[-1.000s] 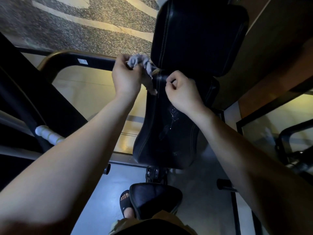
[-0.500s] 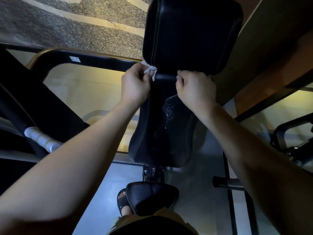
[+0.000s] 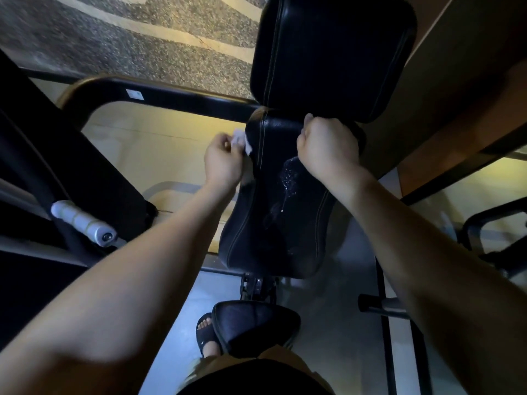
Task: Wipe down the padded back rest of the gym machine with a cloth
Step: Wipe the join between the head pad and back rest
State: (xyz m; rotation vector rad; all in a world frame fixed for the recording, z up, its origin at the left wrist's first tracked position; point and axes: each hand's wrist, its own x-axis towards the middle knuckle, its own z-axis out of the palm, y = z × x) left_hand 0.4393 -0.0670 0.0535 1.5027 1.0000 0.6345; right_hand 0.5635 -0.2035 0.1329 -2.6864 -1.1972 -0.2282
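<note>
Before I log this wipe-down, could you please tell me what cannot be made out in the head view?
- Cloth: motion-blurred and mostly bunched inside the left hand; its size is unclear.
- Right hand: a closed fist on the back rest; anything held inside is hidden.
- Upper pad: its top is cut off by the frame edge.
- Wet patch: its upper end is covered by the right hand.

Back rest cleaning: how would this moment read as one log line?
left hand: holds cloth at back rest left edge | right hand: fisted at top | droplets: unwiped
</note>
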